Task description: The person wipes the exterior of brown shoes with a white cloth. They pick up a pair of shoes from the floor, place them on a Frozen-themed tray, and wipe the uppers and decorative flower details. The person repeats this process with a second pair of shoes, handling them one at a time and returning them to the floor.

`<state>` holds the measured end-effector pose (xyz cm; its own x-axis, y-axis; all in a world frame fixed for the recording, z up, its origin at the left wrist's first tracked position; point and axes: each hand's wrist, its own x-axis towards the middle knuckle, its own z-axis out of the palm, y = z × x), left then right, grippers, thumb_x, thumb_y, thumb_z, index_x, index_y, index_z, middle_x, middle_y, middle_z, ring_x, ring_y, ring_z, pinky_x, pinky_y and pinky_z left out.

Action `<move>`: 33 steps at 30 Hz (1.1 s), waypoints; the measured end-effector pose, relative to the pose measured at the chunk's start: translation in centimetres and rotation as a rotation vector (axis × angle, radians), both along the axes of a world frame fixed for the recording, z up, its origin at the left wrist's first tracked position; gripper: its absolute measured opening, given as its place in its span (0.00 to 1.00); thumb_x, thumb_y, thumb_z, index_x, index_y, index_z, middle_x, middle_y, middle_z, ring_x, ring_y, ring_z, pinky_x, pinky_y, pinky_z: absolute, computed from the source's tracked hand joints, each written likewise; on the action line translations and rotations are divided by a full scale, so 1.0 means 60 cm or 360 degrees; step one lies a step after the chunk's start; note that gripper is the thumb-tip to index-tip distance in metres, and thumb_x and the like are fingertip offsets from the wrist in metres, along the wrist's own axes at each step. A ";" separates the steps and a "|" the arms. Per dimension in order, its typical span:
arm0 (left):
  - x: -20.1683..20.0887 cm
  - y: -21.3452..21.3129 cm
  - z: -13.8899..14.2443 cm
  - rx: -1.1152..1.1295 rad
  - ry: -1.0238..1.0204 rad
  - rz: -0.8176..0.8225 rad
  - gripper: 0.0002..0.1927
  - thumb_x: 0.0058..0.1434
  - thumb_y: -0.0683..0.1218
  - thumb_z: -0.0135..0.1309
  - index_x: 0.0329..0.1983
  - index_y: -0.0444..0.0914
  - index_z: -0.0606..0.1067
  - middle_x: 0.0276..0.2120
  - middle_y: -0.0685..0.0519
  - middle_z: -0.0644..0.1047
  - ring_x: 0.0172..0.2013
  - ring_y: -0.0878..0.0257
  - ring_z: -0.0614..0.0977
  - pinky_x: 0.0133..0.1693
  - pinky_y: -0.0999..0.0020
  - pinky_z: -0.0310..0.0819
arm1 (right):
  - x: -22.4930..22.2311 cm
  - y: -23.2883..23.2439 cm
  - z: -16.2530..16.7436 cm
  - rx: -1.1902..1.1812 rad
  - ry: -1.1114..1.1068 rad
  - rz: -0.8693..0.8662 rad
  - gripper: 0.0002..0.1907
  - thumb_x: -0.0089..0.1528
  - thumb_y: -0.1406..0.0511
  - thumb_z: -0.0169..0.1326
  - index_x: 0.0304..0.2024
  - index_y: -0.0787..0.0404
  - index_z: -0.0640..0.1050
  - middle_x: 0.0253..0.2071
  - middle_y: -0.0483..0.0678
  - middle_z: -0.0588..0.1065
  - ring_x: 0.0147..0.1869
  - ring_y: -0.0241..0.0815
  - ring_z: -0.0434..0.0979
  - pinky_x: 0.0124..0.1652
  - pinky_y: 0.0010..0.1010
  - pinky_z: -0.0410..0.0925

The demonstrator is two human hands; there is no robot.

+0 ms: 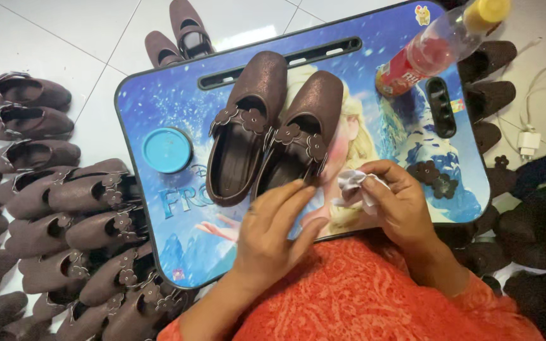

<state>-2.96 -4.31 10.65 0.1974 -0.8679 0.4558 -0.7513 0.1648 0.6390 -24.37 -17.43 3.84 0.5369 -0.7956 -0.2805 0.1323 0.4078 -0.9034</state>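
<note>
A small blue tabletop [159, 95] with rounded corners and a shiny cartoon picture is sitting on a floor of white tiles [64, 31]. Two long slots are cut into it near the far edge.

Two dark brown shoes [273, 126] are lying side by side in the middle of the tabletop. They are looking a bit rough and sparkly, and each is wearing a strap with little flat flowers. To the left of the shoes a round blue lid [167, 150] is lying flat. To the right of the shoes a clear plastic bottle [440, 44] with a yellow cap and red label is lying on its side. Two loose brown flower pieces [434, 179] are also lying to the right of the shoes.

The left hand [273, 233] is resting just below the shoes, fingers open and stretched out, tips touching the heel of the nearer shoe. The right hand [399, 202] is just right of the shoes, fingers pinching a small crumpled white cloth [352, 183].

Many more brown shoes [64, 215] are lying in rows on the floor, left of the tabletop.
</note>
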 end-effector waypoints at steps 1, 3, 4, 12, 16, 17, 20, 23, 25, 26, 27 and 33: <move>-0.018 -0.010 -0.002 0.0043 0.0148 -0.0043 0.28 0.61 0.46 0.67 0.62 0.35 0.72 0.58 0.43 0.75 0.58 0.50 0.78 0.59 0.60 0.73 | -0.001 0.003 0.005 -0.0005 -0.0027 0.0031 0.09 0.73 0.72 0.50 0.54 0.70 0.77 0.43 0.55 0.78 0.40 0.37 0.72 0.42 0.27 0.66; -0.037 -0.026 -0.007 0.0121 0.0378 -0.0088 0.26 0.61 0.45 0.66 0.60 0.34 0.73 0.59 0.41 0.75 0.59 0.49 0.78 0.58 0.59 0.74 | -0.016 0.008 0.024 -0.0294 -0.0041 0.0192 0.07 0.67 0.73 0.51 0.47 0.68 0.77 0.51 0.50 0.76 0.49 0.36 0.77 0.49 0.28 0.71; -0.043 -0.034 -0.010 0.0154 0.0460 -0.0091 0.24 0.61 0.44 0.65 0.58 0.34 0.74 0.59 0.42 0.75 0.59 0.49 0.79 0.58 0.60 0.74 | -0.021 0.008 0.032 -0.0440 -0.0050 0.0274 0.06 0.64 0.73 0.52 0.43 0.67 0.77 0.54 0.47 0.75 0.54 0.36 0.79 0.52 0.29 0.73; -0.050 -0.047 -0.017 0.0350 0.1104 -0.0195 0.09 0.65 0.42 0.61 0.45 0.35 0.76 0.47 0.47 0.82 0.50 0.55 0.84 0.52 0.65 0.77 | -0.016 0.002 0.055 -0.0412 0.0275 -0.0114 0.15 0.68 0.71 0.53 0.58 0.64 0.76 0.47 0.52 0.78 0.51 0.38 0.76 0.51 0.27 0.69; -0.063 -0.056 -0.012 0.0598 0.1153 -0.0020 0.08 0.63 0.43 0.61 0.43 0.35 0.78 0.37 0.49 0.83 0.38 0.59 0.87 0.41 0.68 0.80 | -0.008 -0.002 0.062 -0.1309 0.0404 -0.0177 0.22 0.61 0.69 0.59 0.58 0.65 0.72 0.55 0.53 0.72 0.56 0.37 0.73 0.56 0.28 0.67; -0.063 -0.058 -0.011 0.0598 0.1079 -0.0024 0.08 0.63 0.44 0.61 0.42 0.35 0.78 0.36 0.50 0.83 0.37 0.60 0.87 0.40 0.68 0.80 | -0.008 -0.003 0.064 -0.1439 0.0405 -0.0079 0.24 0.58 0.68 0.61 0.56 0.65 0.72 0.54 0.54 0.73 0.56 0.41 0.73 0.57 0.31 0.67; -0.068 -0.059 -0.005 0.0506 0.0822 -0.0150 0.07 0.65 0.43 0.61 0.44 0.36 0.80 0.38 0.49 0.82 0.38 0.58 0.86 0.40 0.68 0.78 | -0.013 -0.005 0.064 -0.1591 0.0403 0.0181 0.25 0.53 0.67 0.67 0.51 0.65 0.75 0.50 0.54 0.77 0.57 0.46 0.75 0.57 0.35 0.68; -0.069 -0.066 -0.002 0.0614 0.0775 -0.0122 0.07 0.62 0.44 0.62 0.41 0.38 0.81 0.36 0.51 0.83 0.32 0.58 0.84 0.32 0.67 0.75 | -0.021 -0.001 0.052 -0.1283 0.0370 0.0317 0.21 0.55 0.69 0.69 0.49 0.64 0.79 0.47 0.50 0.79 0.53 0.40 0.80 0.52 0.29 0.72; -0.069 -0.068 0.000 0.0566 0.0778 -0.0184 0.07 0.62 0.44 0.62 0.42 0.39 0.81 0.35 0.51 0.82 0.33 0.59 0.84 0.33 0.67 0.75 | -0.027 0.004 0.041 -0.1047 0.0380 0.0350 0.19 0.55 0.70 0.68 0.49 0.65 0.80 0.45 0.49 0.80 0.48 0.38 0.81 0.47 0.27 0.72; -0.067 -0.068 0.000 0.0537 0.0771 -0.0198 0.07 0.62 0.44 0.62 0.42 0.39 0.81 0.34 0.52 0.82 0.34 0.60 0.84 0.34 0.67 0.76 | -0.030 0.005 0.035 -0.0977 0.0389 0.0349 0.16 0.57 0.70 0.67 0.47 0.65 0.81 0.43 0.49 0.80 0.46 0.38 0.81 0.46 0.27 0.72; -0.066 -0.069 0.000 0.0515 0.0707 -0.0178 0.07 0.62 0.44 0.63 0.42 0.39 0.81 0.34 0.52 0.81 0.33 0.59 0.83 0.34 0.67 0.75 | -0.035 0.006 0.030 -0.0905 0.0393 0.0358 0.12 0.59 0.71 0.66 0.46 0.65 0.82 0.42 0.49 0.81 0.45 0.38 0.81 0.45 0.26 0.72; -0.062 -0.070 0.000 0.0161 0.0348 -0.0006 0.09 0.62 0.43 0.63 0.45 0.41 0.81 0.43 0.51 0.79 0.43 0.54 0.81 0.45 0.63 0.73 | -0.054 -0.002 0.021 -0.0390 0.0288 0.0538 0.08 0.63 0.73 0.58 0.45 0.68 0.83 0.40 0.52 0.81 0.36 0.38 0.78 0.35 0.26 0.70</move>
